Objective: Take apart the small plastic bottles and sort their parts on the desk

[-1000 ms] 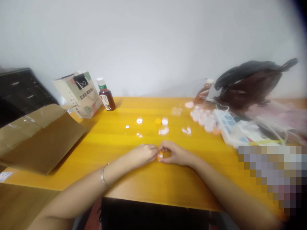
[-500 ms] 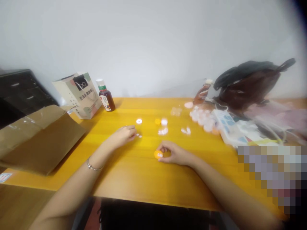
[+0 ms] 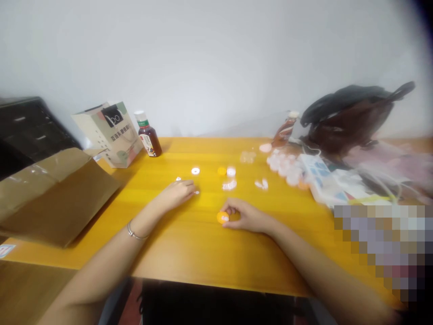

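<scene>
My right hand (image 3: 241, 215) is closed round a small orange disc (image 3: 221, 217), like a bottle cap or small round case, with something white on its face by the thumb. My left hand (image 3: 179, 193), a bangle at its wrist, rests low over the table with its fingers curled together. At its fingertips lies a tiny white piece (image 3: 196, 192); whether the fingers grip another is hidden. Just behind the knuckles sits another small white bit (image 3: 178, 179). Farther back are a white ring-like disc (image 3: 195, 171), a yellow disc (image 3: 221, 171) and a white disc (image 3: 231, 171) beside it.
Blurred white pieces (image 3: 229, 185) lie mid-table. A dark bottle (image 3: 149, 140), a paper bag (image 3: 118, 135) and a brown carton (image 3: 57, 198) stand left. Right are a brown bottle (image 3: 284, 132), clustered pale round things (image 3: 286, 167), a white box (image 3: 321, 178) and a dark bag (image 3: 352, 113).
My left hand has shifted slightly right over the small white pieces, covering one and uncovering a white bit behind its knuckles. My right hand keeps its hold on the orange disc.
</scene>
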